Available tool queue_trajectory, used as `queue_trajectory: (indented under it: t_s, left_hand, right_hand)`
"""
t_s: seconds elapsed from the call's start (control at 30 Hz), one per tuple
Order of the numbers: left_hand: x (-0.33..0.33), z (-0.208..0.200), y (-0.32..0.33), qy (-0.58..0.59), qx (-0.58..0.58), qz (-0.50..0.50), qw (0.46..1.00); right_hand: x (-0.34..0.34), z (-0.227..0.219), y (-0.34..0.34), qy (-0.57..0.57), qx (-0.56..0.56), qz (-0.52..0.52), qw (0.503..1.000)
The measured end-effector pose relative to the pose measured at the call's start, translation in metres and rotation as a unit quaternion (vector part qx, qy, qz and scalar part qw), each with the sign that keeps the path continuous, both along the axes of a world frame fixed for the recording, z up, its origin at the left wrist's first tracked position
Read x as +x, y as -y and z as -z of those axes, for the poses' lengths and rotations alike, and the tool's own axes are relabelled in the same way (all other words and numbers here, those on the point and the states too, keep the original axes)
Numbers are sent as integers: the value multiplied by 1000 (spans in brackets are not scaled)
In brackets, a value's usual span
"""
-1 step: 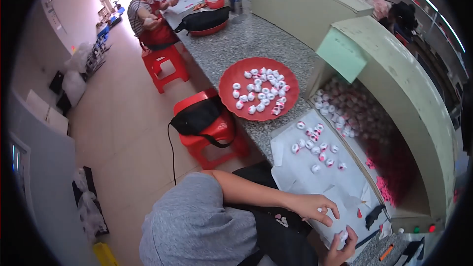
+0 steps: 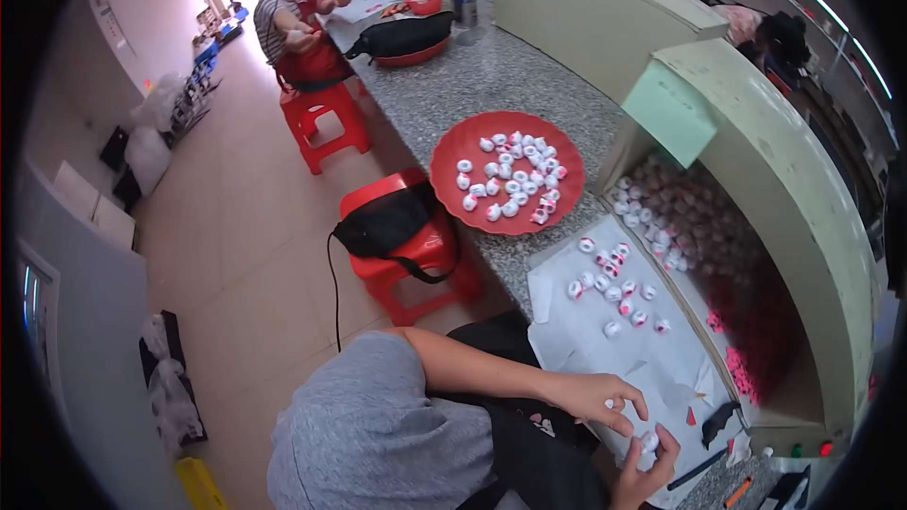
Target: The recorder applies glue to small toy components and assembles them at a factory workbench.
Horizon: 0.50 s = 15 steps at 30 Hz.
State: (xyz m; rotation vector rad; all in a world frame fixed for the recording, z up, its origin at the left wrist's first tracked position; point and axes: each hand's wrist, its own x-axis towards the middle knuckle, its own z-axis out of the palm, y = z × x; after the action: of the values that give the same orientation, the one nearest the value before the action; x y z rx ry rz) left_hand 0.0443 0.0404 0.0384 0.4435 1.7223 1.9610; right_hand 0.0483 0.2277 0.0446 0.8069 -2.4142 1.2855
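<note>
My right hand [image 2: 650, 465] holds a small white rounded piece [image 2: 649, 441] between thumb and fingers, low over the sheet's near end. Close beside it is my left hand [image 2: 597, 400], its fingers curled and thumb pointing toward that piece. A bright white spot shows between the left fingers, too small to name. Under both hands is a white paper sheet [image 2: 590, 345]. Farther up the sheet lie several loose white pieces with pink marks [image 2: 612, 280]. A red scalloped plate [image 2: 453, 142] beyond the sheet bears more such pieces.
Along the right stands a pale green bin [image 2: 822, 217] with heaped white and pink parts [image 2: 742, 373]. A dark scrap [image 2: 721, 423] and an orange stick [image 2: 738, 492] lie near my hands. Left are a red stool [image 2: 416, 279] with a black bag [image 2: 383, 224] and a seated person [image 2: 307, 38].
The view has shifted slightly, so the bench sits a little farther right. My right hand has brought the white piece up closer to the left thumb.
</note>
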Motion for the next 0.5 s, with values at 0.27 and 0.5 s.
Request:
queue_trajectory:
  t_s: [0.27,0.5]
  left_hand:
    - [34,-11,127,-5,75,-352,933]
    - [-1,-46,413,-83,-153,-720,672]
  right_hand:
    - [-30,-30,190,-102,113,-206,967]
    - [-34,-21,194,64,119,-316,939]
